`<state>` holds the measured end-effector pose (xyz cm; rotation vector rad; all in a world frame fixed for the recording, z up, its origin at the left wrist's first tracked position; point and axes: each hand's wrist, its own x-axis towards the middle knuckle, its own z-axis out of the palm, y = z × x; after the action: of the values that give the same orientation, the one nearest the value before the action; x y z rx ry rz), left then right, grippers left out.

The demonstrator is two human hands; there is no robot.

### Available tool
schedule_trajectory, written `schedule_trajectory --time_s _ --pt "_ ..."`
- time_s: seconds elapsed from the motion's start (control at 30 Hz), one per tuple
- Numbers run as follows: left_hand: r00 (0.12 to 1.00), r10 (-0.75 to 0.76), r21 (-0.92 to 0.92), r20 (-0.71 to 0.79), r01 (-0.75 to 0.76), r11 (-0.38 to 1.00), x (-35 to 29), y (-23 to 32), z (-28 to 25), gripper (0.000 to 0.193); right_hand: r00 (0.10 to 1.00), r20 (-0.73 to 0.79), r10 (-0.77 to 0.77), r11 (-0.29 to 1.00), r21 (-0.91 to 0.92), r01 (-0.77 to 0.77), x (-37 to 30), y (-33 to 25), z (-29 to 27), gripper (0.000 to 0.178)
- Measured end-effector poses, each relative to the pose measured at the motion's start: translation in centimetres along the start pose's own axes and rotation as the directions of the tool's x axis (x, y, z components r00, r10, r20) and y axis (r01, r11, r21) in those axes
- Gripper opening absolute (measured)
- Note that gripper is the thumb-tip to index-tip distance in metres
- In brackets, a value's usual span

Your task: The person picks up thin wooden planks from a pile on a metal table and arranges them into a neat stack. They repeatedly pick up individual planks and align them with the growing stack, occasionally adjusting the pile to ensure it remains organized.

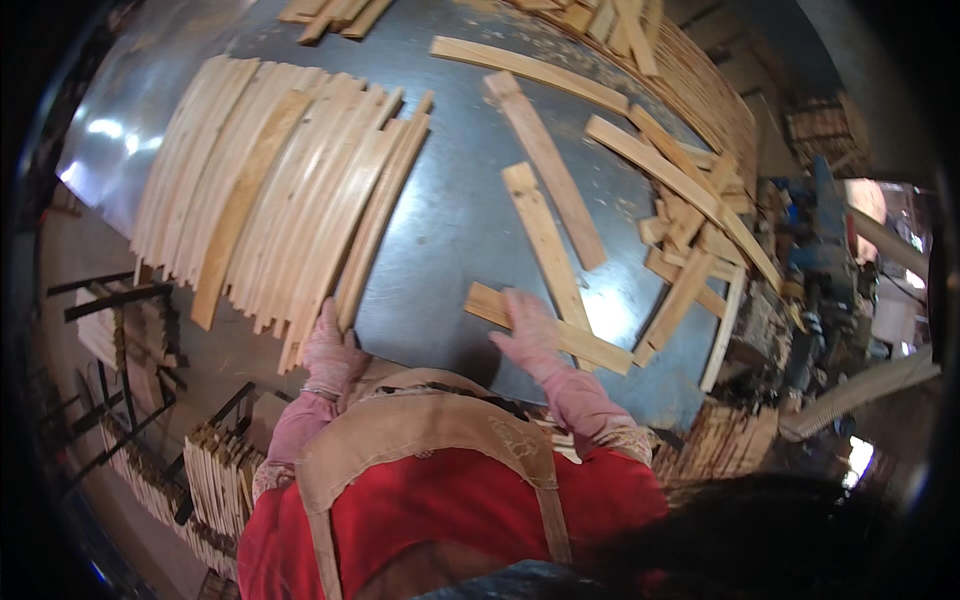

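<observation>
Many long pale wooden strips (285,190) lie side by side in a row on the left of the metal-topped table. At the row's right edge, my left hand (332,355) has its fingers and thumb around the near end of a wooden strip (388,205). My right hand (530,332) is closed over a short wooden board (592,346), fingers across its top and thumb on the near side. This board lies slantwise at the table's near side, its right part over the end of a knotty board (545,245). Beyond that lies another long board (548,165).
A jumbled pile of boards (690,225) covers the table's right side. A long board (530,73) and more pieces (338,15) lie at the far side. Racks with stacked strips (220,470) stand below left; machinery (800,300) is at the right.
</observation>
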<state>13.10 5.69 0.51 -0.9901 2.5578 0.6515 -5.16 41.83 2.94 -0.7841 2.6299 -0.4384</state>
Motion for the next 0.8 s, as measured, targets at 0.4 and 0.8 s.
schedule_trajectory --time_s 0.4,0.8 --pt "0.869 0.437 0.272 -0.231 -0.373 0.887 -0.6 -0.1 0.0 0.089 0.877 0.061 0.477 0.879 -0.022 -0.476 -4.9 7.1 -3.1 0.089" --pt "0.898 0.335 0.325 -0.285 -0.238 0.915 10.3 8.4 -4.0 0.088 0.719 -0.633 0.287 0.954 0.119 -0.276 33.4 9.2 -29.5 0.079"
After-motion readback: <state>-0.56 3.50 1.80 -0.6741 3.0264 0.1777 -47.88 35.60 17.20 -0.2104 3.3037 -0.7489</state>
